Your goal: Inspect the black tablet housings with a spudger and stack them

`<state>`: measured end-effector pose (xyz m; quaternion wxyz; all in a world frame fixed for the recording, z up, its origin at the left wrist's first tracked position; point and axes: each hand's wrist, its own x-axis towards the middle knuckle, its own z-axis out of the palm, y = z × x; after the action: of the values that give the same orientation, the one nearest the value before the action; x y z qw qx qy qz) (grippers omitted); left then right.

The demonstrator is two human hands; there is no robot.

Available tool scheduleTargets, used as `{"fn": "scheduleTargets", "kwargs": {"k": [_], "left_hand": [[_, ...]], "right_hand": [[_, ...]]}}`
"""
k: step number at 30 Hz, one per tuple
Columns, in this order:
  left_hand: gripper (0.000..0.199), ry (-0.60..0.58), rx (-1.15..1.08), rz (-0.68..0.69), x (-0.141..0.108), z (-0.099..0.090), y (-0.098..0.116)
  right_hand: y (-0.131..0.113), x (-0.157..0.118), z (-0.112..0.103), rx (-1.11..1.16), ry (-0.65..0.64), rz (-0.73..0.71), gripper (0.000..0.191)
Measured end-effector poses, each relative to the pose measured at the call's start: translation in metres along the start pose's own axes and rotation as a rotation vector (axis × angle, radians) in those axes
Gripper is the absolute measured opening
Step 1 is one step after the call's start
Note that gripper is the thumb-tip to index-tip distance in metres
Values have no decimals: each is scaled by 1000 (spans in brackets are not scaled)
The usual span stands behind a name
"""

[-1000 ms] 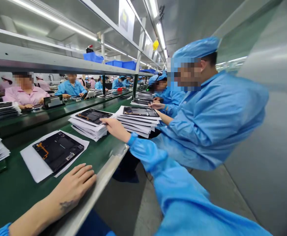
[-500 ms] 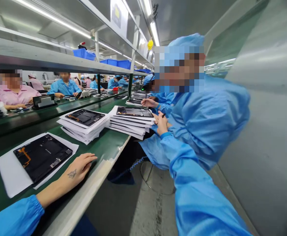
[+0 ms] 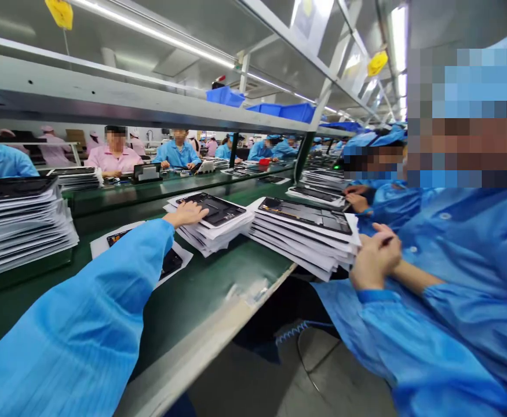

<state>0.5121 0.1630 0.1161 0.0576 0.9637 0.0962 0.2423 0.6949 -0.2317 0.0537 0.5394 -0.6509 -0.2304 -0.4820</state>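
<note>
My left hand [image 3: 188, 214] reaches out flat, fingers extended, over the near-left edge of a black tablet housing [image 3: 225, 215] on top of a paper-layered stack [image 3: 207, 240]. It seems to touch the housing but grips nothing. Under my left sleeve, another black housing [image 3: 172, 263] lies on white paper [image 3: 101, 246], partly hidden. My right hand [image 3: 371, 263] is closed at the right, against a co-worker's hand and forearm [image 3: 420, 282]. Something small and dark shows at its fingers, too little to name. Beside it stands a second stack [image 3: 296, 243], topped by a housing [image 3: 305, 214] with orange cable.
A tall stack of papers and housings [image 3: 22, 231] stands at the left. The green bench [image 3: 218, 284] has a pale front edge [image 3: 210, 353]. A co-worker in blue [image 3: 466, 249] sits close on the right. A metal shelf [image 3: 149, 107] with blue bins [image 3: 225, 97] crosses above.
My left hand has moved from the bench beside the single housing onto the stack's top housing. The view has turned left. My right hand remains by the co-worker's hands, still closed.
</note>
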Motion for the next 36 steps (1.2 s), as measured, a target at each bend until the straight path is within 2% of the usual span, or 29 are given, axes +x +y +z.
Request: {"fn": "scheduleTargets", "kwargs": {"k": [1,3,7,11,14,17,20,23,26,28,30,32,33,34,35,36], "left_hand": [[44,-18,6,-14,-1,3,-6],[42,-16,9,-43,-14,11,-16],[50,-34,22,-22,-59,25,-24],[55,-82,54,112,-107,28,-14],[56,-106,80,268,-152,26,8],[55,-104,93,426,-210,23,29],[57,26,259,640,-262,14,31],[54,97,308,705,-289,1,17],[50,100,309,674,-300,-8,3],[48,77,311,628,-311,-12,-3],[47,33,286,543,-325,-16,-11],[45,-23,214,399,-339,-21,-21],[45,-39,164,300,-345,-25,-28],[45,-47,111,183,-348,-30,-36],[46,-45,65,63,-349,-35,-45],[47,-29,28,-51,-347,-40,-54]], "right_hand": [[-6,-5,-4,8,28,-5,30],[-21,-25,-10,35,-1,-26,31],[-64,-79,-14,135,-324,-62,38],[-98,-118,-8,272,-624,-58,32],[-105,-132,-8,357,-749,15,31],[-91,-141,-16,369,-729,187,32],[-67,-152,-35,338,-639,430,33],[-59,-175,-53,312,-544,631,35],[-85,-212,-63,317,-531,702,32],[-117,-236,-71,342,-585,675,33],[-152,-251,-84,365,-624,589,34],[-184,-248,-93,402,-644,465,26],[-199,-240,-91,435,-650,398,24],[-213,-230,-81,469,-649,292,22],[-227,-218,-64,446,-662,33,27],[-240,-205,-39,379,-759,-216,31]]}}
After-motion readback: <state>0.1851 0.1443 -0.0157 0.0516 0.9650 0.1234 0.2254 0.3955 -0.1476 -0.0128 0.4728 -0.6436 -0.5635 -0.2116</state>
